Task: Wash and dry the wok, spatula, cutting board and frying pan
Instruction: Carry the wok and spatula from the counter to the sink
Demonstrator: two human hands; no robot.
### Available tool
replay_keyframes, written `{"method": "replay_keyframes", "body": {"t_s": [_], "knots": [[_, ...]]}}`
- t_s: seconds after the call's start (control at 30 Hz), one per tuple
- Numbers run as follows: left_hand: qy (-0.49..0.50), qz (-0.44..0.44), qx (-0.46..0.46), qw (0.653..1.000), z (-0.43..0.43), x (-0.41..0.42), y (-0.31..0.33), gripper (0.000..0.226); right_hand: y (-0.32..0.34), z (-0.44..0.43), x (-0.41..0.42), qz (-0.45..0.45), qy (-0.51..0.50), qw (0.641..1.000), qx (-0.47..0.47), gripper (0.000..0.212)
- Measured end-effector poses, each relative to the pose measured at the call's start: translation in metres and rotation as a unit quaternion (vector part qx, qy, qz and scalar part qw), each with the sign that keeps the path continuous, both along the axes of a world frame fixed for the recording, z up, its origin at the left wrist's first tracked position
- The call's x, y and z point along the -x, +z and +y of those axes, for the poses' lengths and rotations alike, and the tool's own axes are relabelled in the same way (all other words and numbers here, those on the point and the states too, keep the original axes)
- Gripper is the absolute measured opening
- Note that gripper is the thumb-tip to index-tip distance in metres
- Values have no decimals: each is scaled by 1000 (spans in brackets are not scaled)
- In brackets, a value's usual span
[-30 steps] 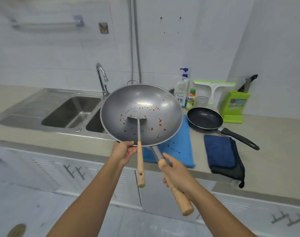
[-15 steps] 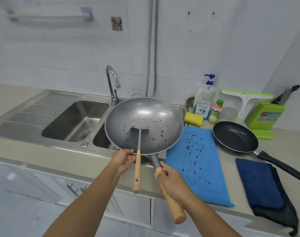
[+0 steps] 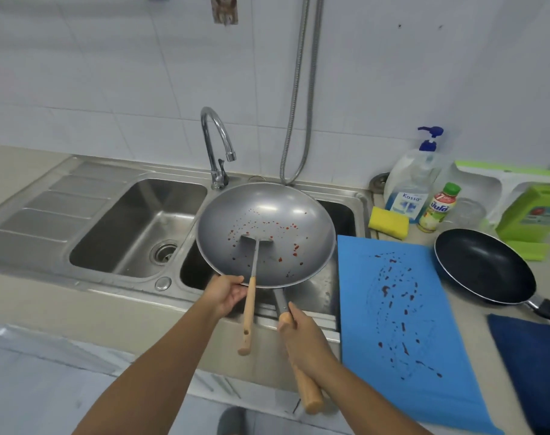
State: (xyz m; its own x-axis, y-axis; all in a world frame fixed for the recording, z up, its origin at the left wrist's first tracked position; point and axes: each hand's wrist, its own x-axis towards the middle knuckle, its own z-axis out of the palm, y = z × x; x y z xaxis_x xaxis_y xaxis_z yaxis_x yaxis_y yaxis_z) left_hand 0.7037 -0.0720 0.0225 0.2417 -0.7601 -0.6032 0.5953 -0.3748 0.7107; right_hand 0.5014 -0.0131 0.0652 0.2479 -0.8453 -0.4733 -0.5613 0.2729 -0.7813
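**Wok held over the sink, spatula inside**

Head view: The wok (image 3: 267, 233) is held up over the right basin of the sink (image 3: 135, 227), tilted so its inside faces the camera. Red specks dot its grey bowl. The right hand (image 3: 305, 337) is wrapped round the wok's wooden handle, fingers curled tight. The left hand (image 3: 226, 293) grips the near rim of the wok, its fingers curled under the edge. The spatula (image 3: 250, 306) lies with its blade in the wok's bowl, and its wooden handle sticks out over the near rim, just beside the left hand. Whether that hand also pins the spatula is hard to tell from this angle.

The blue board (image 3: 402, 324) lies flat on the surface (image 3: 47, 306) just right of the sink, spotted with dark red marks. The black pan (image 3: 483, 268) sits beside the board's far right corner, its handle pointing right. A dark blue cloth (image 3: 537, 362) lies near the pan's handle. Behind the board are a yellow sponge (image 3: 388, 222), a soap bottle (image 3: 411, 183) with a blue pump and a small bottle (image 3: 438, 208) with a green cap. The faucet (image 3: 215, 142) arches behind the wok.
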Motion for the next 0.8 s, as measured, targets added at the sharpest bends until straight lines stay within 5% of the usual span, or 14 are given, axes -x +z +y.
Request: {"method": "replay_keyframes", "body": {"t_s": [0.37,0.5,0.8], "knots": [[-80,-6,-20,997,-54,-59,-25,48,-37,-11,-82,77,-99,992,27,51],[-88,11,-21,996,-58,-70,-36,47,-39,-12,-91,188,-59,971,136,44],[-91,-7,13,996,-48,-68,-53,39,-38,-30,-105,257,-39,942,211,33]]}}
